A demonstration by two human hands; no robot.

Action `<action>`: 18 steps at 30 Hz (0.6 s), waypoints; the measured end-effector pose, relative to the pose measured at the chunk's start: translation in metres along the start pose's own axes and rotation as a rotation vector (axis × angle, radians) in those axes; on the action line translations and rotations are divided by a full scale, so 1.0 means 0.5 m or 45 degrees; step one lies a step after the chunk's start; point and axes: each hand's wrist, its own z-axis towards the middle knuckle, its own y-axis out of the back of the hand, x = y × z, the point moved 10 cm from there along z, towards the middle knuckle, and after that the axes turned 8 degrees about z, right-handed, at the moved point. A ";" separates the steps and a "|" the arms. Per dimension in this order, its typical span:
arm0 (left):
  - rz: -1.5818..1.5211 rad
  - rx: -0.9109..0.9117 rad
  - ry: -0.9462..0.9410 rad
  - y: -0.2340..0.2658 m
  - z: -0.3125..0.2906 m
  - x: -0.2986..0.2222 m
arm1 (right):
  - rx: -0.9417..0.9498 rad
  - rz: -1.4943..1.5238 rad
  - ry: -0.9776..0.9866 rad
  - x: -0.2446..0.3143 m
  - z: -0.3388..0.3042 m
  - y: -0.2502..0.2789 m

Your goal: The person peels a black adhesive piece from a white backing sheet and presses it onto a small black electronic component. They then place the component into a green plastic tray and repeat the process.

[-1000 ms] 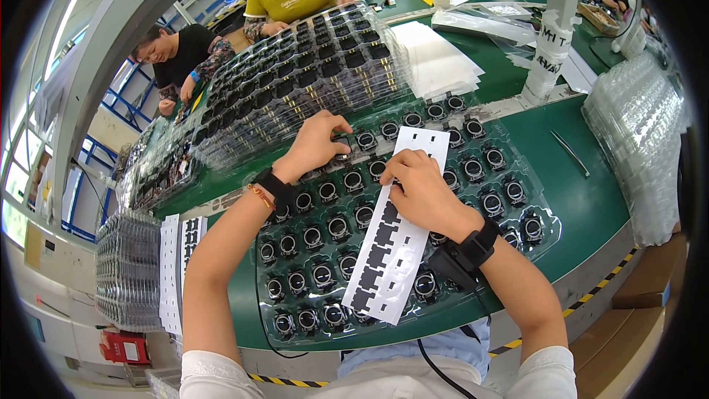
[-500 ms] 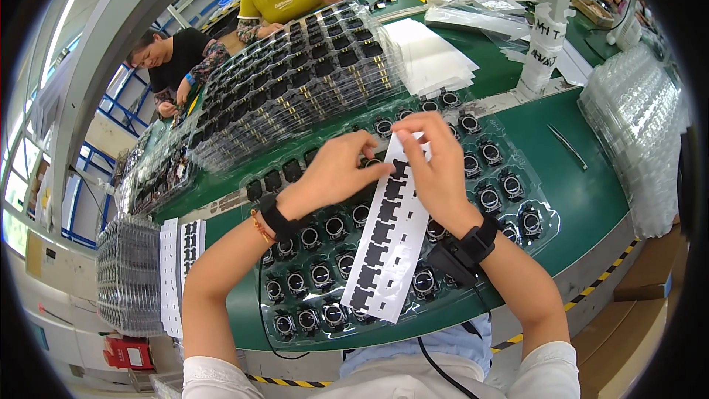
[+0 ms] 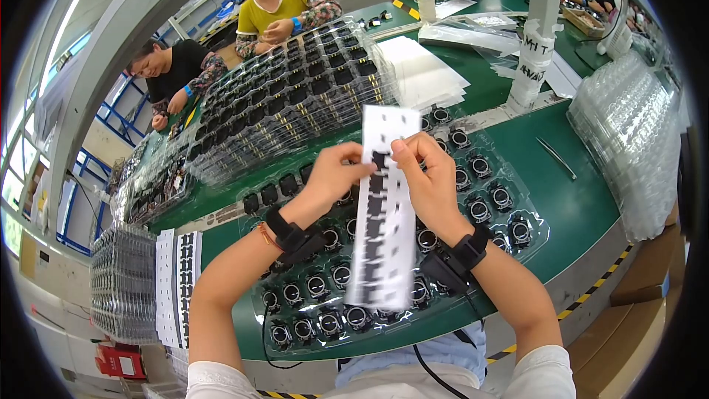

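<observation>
A long white sheet of black stickers hangs upright in front of me, its lower part blurred. My right hand grips its right edge, thumb across the front. At the opposite edge, my left hand has its thumb and fingers closed by the topmost black sticker; whether they pinch the sheet or the sticker alone is hard to see. Above that sticker the sheet shows only small dark marks. Beneath the sheet lies a clear plastic tray with rows of round-faced black parts, some hidden by sheet and arms.
A tall stack of clear trays with black parts stands beyond my hands. White sheets lie beside it. Tweezers rest at right, near stacked clear trays. More sticker sheets lie at left. Two co-workers sit across the table.
The sheet has swung more upright, and its top now rises above my hands. My right hand has shifted down along its edge. My left fingers have closed at the topmost sticker.
</observation>
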 end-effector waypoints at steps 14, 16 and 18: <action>-0.890 -0.196 -0.109 0.013 -0.069 -0.064 | -0.026 -0.358 0.505 0.092 -0.010 -0.014; -0.854 -0.172 -0.155 0.010 -0.074 -0.071 | 0.002 -0.337 0.511 0.093 -0.011 -0.019; -0.721 -0.136 -0.167 0.010 -0.078 -0.071 | 0.016 -0.323 0.515 0.093 -0.013 -0.020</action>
